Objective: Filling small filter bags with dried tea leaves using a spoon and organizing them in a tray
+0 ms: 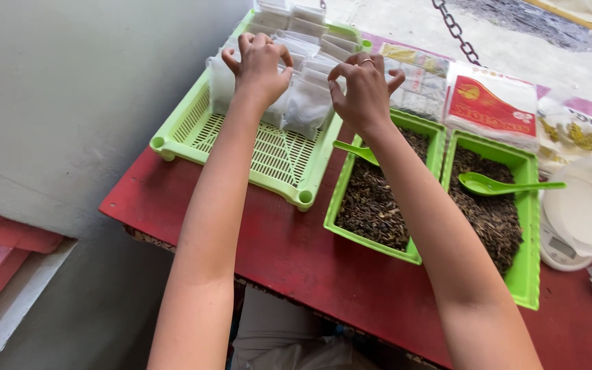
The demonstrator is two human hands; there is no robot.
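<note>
1. The far end of the slotted green tray (193,123) is cut off by the top edge of the view, and part of the row of white sachets (307,103) standing in it is covered by the two hands.
2. What the fingertips pinch cannot be made out clearly; the sachets' contents are not visible through the white material.
3. The left hand (258,65) is seen over the sachets at the tray's left side, its fingers curled inward in a loose, clenched grip touching the sachet tops; whether one is actually held cannot be told.
4. The right hand (363,89), a ring on one finger, is held at the tray's right rim with thumb and fingers bent together; its grip on anything cannot be told.
5. The sachets are small, flat, white and packed upright in close rows.
6. Just right of the tray, two green bins of dark dried leaves (371,205) are set on the red table (289,253), each with a green spoon (495,185); a white scale (577,226) is partly cut off beyond them.
</note>
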